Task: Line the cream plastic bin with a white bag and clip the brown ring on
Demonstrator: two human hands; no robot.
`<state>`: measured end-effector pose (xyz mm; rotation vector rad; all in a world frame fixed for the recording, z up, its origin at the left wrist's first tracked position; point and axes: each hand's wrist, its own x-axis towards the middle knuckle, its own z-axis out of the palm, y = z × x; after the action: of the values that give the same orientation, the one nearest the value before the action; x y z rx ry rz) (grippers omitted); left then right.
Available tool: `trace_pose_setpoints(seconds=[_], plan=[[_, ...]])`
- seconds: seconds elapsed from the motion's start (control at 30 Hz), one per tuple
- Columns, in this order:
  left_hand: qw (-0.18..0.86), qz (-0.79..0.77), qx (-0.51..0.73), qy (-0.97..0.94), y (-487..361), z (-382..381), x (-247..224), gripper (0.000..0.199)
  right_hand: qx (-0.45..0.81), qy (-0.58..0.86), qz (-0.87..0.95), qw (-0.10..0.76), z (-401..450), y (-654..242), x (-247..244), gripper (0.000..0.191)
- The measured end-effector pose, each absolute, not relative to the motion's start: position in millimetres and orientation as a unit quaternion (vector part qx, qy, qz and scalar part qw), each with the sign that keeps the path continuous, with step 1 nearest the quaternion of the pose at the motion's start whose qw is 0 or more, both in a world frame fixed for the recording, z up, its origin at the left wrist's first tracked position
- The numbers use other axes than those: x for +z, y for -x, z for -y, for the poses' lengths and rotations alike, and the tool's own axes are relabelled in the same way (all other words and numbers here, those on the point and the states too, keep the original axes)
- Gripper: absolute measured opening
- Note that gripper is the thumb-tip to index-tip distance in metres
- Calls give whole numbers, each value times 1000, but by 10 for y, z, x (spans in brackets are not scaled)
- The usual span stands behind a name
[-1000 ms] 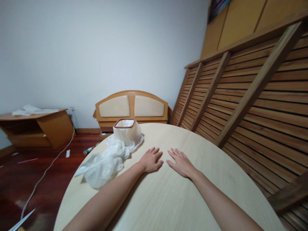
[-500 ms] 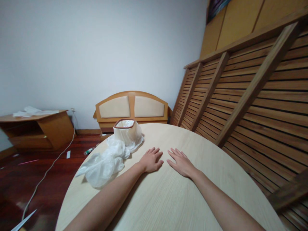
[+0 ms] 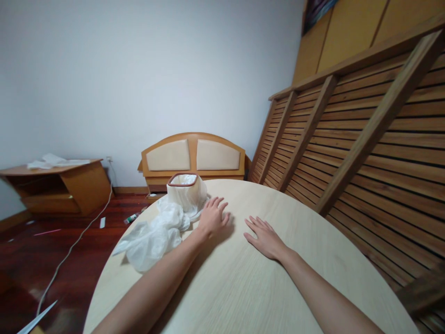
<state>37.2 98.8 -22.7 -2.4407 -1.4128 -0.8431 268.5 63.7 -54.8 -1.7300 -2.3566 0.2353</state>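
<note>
My left hand (image 3: pixel 212 217) is raised a little over the round pale table (image 3: pixel 243 287), fingers apart and holding nothing, just right of a bin and its bag. The square bin (image 3: pixel 182 192) has a brown rim and a whitish plastic liner, and stands near the table's far left edge. Crumpled translucent plastic bags (image 3: pixel 153 239) spread from it toward the left edge, beside my left forearm. My right hand (image 3: pixel 263 237) lies flat on the tabletop with its fingers spread and nothing in it.
Beyond the table stands a headboard (image 3: pixel 193 155) with two cream panels. A large slatted wooden frame (image 3: pixel 368 134) leans along the right side. At the left, a low cabinet (image 3: pixel 83 185) carries white sheets, and a cable (image 3: pixel 76 243) crosses the dark red floor.
My left hand has lifted off the tabletop and moved forward and left, closer to the bin. The right hand stays flat. The view has shifted slightly.
</note>
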Motion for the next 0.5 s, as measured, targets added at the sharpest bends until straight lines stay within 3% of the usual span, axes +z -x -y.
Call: trace_pose_setpoints(seconds=[0.23, 0.5], plan=[[242, 585, -375, 677, 98, -1215, 227, 40, 82, 587, 799, 100, -632, -2686, -542, 69], [233, 662, -328, 633, 383, -1318, 241, 31, 76, 588, 799, 98, -630, -2684, -544, 69]])
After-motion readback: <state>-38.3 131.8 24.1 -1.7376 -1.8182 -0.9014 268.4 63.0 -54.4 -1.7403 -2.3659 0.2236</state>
